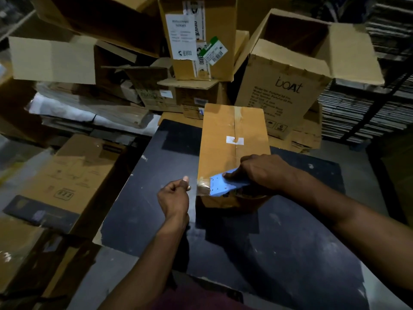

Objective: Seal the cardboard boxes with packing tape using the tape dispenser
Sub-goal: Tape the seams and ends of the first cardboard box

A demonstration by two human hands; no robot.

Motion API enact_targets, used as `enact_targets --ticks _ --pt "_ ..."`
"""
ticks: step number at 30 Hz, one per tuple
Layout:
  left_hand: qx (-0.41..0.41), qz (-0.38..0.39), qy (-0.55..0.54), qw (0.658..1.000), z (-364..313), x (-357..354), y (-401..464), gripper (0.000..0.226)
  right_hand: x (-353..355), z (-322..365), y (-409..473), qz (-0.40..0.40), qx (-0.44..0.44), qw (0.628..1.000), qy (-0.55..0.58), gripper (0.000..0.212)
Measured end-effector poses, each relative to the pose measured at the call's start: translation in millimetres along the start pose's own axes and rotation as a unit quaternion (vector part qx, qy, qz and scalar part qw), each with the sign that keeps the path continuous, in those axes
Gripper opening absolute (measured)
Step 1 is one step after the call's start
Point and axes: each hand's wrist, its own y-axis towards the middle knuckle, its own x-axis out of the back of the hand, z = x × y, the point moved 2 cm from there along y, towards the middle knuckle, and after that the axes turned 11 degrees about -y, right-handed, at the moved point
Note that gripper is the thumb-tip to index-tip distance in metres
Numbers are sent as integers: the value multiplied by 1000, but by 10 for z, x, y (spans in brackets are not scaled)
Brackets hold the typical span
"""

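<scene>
Looking down from the head camera, the cardboard box [232,153] sits upright on the dark table [156,198], its top flaps closed and a strip of clear tape already running along the centre seam from the far edge toward the person. The right hand [257,173] is curled round the blue tape dispenser [225,185], holding it against the near top edge of the box, where a bit of tape shows at the corner. The left hand [175,195] hovers just beside the box's near left corner, fingers loosely curled with the thumb raised; whether it pinches a tape end I cannot tell. By my reading, the sealing of this box is near its finish, with the strip needing to be cut and pressed down. Behind the table, an open box marked "boat" [288,86] and other stacked cartons [196,41] appear unsealed, so more work seems left.
</scene>
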Motion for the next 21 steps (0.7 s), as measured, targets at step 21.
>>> enact_targets --ticks 21 --pt "-457 272 300 792 -475 -111 -314 44 2 153 216 -11 59 990 -129 42"
